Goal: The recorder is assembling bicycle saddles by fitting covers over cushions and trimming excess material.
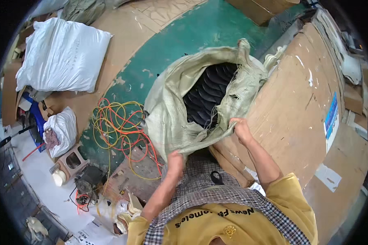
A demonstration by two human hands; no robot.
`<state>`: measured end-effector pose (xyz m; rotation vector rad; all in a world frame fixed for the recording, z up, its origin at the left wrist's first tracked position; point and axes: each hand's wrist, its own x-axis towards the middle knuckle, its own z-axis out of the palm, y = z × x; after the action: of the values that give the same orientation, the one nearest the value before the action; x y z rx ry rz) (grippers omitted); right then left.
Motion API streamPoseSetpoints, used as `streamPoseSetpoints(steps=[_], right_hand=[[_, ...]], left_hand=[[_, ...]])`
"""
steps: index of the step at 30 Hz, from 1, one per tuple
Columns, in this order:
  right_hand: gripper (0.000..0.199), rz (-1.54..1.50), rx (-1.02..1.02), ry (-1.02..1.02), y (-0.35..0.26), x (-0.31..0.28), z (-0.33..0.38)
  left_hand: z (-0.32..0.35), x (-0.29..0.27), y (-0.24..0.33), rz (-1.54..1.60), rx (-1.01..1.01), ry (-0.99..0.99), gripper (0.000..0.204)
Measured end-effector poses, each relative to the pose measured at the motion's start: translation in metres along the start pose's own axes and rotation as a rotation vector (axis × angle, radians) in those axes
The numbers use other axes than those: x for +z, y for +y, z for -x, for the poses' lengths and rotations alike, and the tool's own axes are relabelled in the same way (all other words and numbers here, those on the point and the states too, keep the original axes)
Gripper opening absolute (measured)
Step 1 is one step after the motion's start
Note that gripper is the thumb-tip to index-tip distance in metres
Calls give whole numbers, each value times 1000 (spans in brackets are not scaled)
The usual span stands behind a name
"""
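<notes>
A large pale green woven sack (163, 110) stands in front of me with its mouth spread wide. Stacked inside are several black curved pieces (208, 92), overlapping like shells; their kind I cannot make out. My left hand (176, 162) is closed on the near left part of the sack's rim. Further right, my right hand (242, 130) grips the near right edge, fingers wrapped over the cloth. Loose threads hang from the torn rim between the two hands. The sack's lower part is hidden beneath its folds.
Orange and yellow hoses (122, 126) lie tangled on the green floor (151, 57) left of the sack. A full white bag (67, 55) rests at the far left. Large brown boards (290, 102) lean close on the right. A small machine (90, 179) sits at lower left.
</notes>
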<state>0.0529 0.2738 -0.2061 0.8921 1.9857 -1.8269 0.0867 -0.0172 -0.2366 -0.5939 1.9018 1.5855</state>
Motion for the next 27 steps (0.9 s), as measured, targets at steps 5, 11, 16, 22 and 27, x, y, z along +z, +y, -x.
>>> streamPoseSetpoints(steps=[5, 11, 16, 22, 27], right_hand=[[22, -40, -80, 39, -29, 14, 38], [21, 2, -228, -10, -57, -2, 95], [23, 124, -377, -52, -44, -42, 157], [28, 428, -354, -135, 62, -28, 160], [18, 766, -300, -270, 111, -18, 124]], left_hand=[[26, -21, 67, 218, -121, 59, 29], [70, -33, 136, 44, -24, 83, 25], [114, -33, 152, -432, 465, -213, 16], [95, -4, 49, -582, 383, -386, 15], [95, -41, -4, -807, 227, -516, 20]])
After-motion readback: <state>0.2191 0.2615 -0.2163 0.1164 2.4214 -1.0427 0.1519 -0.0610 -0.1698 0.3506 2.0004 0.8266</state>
